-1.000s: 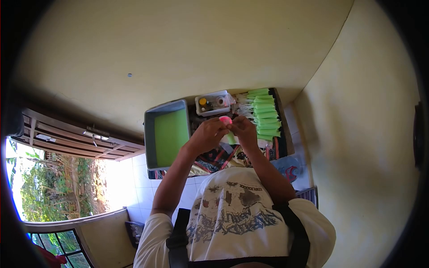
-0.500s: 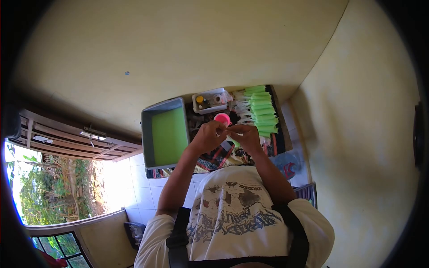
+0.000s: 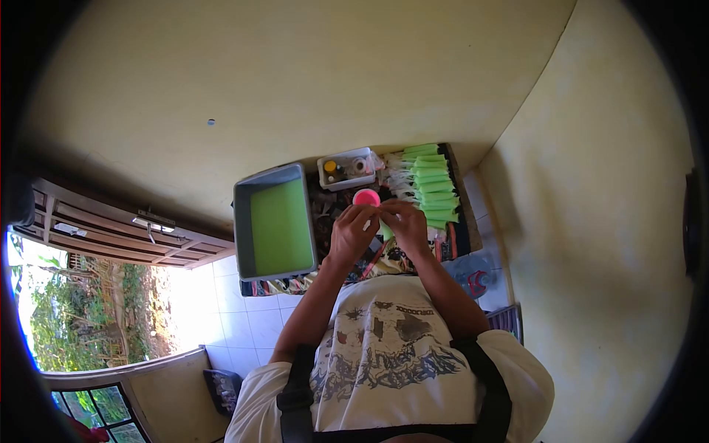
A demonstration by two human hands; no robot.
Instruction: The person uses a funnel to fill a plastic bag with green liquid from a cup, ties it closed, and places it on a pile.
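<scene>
My left hand (image 3: 352, 235) and my right hand (image 3: 402, 224) meet over a patterned cloth (image 3: 369, 260). Their fingers pinch the top of a small green-filled plastic packet (image 3: 386, 232), which hangs between them. Just beyond the fingertips is a round pink object (image 3: 365, 196). A row of several finished green packets (image 3: 434, 184) lies beyond my right hand. A grey tub of green liquid (image 3: 279, 221) stands to the left of my left hand.
A small white container (image 3: 346, 169) with a yellow-capped item and other small things stands behind the pink object. A blue and red item (image 3: 476, 280) lies on the white tiled floor at the right. A window and wooden shutter are at the left.
My left elbow has swung in toward my body. Both hands stay together on the packet and have shifted slightly. The view has moved a little.
</scene>
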